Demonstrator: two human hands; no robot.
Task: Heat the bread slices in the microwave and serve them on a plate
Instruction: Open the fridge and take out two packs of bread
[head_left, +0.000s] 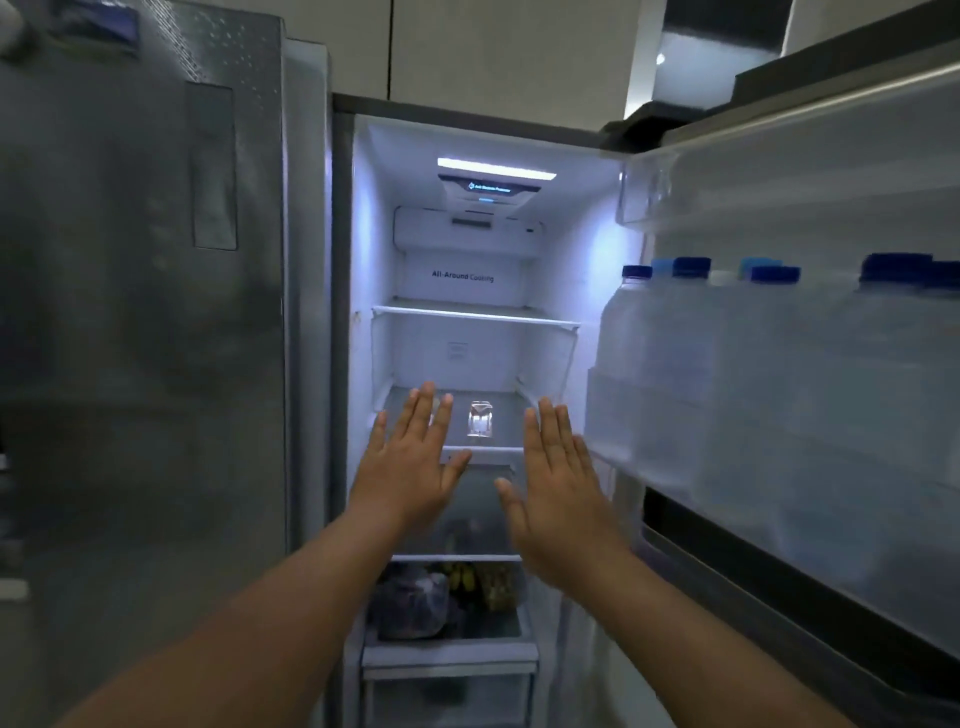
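Both hands, the left hand (415, 462) and right hand (556, 483), hung flat and spread, empty, before the open fridge (363, 260), while a packet (496, 584) that might be the bread lay at six o'clock below them, nearer the right.

Two hands, the left hand (413, 464) and the right hand (558, 483), are raised with fingers straight. One clear container (479, 418) sits on a shelf (400, 402). At least six blue-capped bottles (670, 332) stand in the open door; more may be hidden.
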